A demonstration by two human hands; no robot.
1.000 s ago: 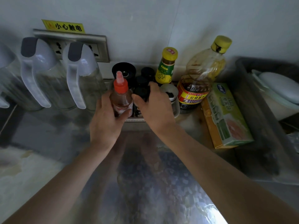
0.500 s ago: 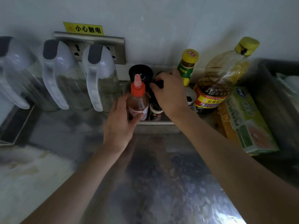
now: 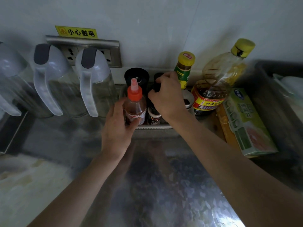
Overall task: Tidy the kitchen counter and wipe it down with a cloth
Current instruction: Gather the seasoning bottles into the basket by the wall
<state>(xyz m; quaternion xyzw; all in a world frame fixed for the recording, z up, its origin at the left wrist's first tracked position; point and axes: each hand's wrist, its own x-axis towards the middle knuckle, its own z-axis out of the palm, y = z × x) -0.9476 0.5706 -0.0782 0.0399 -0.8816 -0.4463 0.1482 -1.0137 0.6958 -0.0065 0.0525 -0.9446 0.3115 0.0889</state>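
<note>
My left hand [image 3: 117, 126] grips a small sauce bottle with an orange nozzle cap [image 3: 134, 104], held upright at the left end of a metal mesh rack [image 3: 154, 126] against the wall. My right hand [image 3: 168, 99] is closed around a dark-capped bottle [image 3: 157, 77] standing further back in the rack. A small spice jar with a dark label [image 3: 153, 117] stands between my hands. A black-lidded jar [image 3: 136, 75] rises behind the orange-capped bottle. No cloth is in view.
Three clear pitchers with white handles [image 3: 91, 89] line the wall at left, under a socket strip [image 3: 82, 51]. A yellow-capped sauce bottle [image 3: 184, 68], a large oil bottle [image 3: 219, 79] and a green box [image 3: 246, 122] stand at right. The shiny steel counter [image 3: 164, 185] spreads below.
My right hand has reached further back in the rack and closed on the dark-capped bottle. My left hand keeps its hold on the orange-capped bottle. The camera has shifted left.
</note>
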